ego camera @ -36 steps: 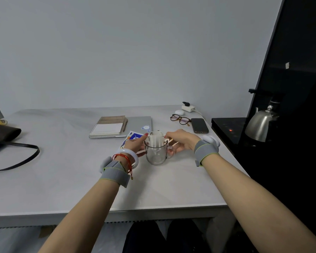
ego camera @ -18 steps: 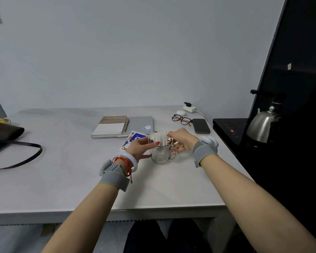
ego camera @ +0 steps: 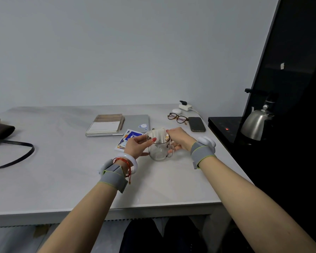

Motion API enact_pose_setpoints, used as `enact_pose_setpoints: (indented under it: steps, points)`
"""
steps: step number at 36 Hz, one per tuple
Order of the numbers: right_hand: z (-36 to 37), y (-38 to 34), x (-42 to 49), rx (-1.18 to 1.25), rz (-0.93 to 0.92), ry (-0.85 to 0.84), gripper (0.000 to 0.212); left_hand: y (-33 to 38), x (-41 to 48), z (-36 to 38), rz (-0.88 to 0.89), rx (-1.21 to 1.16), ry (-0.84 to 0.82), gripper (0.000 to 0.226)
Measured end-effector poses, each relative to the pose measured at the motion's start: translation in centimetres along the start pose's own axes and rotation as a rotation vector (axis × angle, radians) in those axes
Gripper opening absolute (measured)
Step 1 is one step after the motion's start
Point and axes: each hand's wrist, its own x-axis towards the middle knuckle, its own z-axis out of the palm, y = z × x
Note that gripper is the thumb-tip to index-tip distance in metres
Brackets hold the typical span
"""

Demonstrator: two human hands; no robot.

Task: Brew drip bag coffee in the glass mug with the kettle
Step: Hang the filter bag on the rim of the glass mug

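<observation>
Since a moment ago both hands lift closer, left hand point(ego camera: 138, 146) and right hand point(ego camera: 179, 138) each in a pinching grip on one drip bag point(ego camera: 158, 135) atop one glass mug point(ego camera: 158, 152).

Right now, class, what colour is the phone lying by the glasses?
Dark grey to black: the phone lies flat beside the glasses, seen in the head view.
</observation>
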Motion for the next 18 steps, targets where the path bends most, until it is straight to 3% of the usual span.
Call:
enact_pose_setpoints:
  steps: [6, 12, 18]
  points:
    - [-0.3, 0.0, -0.1, 0.076, 0.023, 0.009, 0.014, -0.2, -0.3, 0.3, 0.101, 0.073, 0.059, 0.040]
    - [-0.4, 0.2, -0.2, -0.084, -0.025, 0.048, 0.010, -0.5, -0.6, 0.9, 0.231, 0.170, 0.163, 0.040]
    - [-1.1, 0.5, -0.7, -0.012, -0.081, 0.041, 0.038, -0.6, -0.3, 1.2, 0.273, 0.261, 0.197, 0.040]
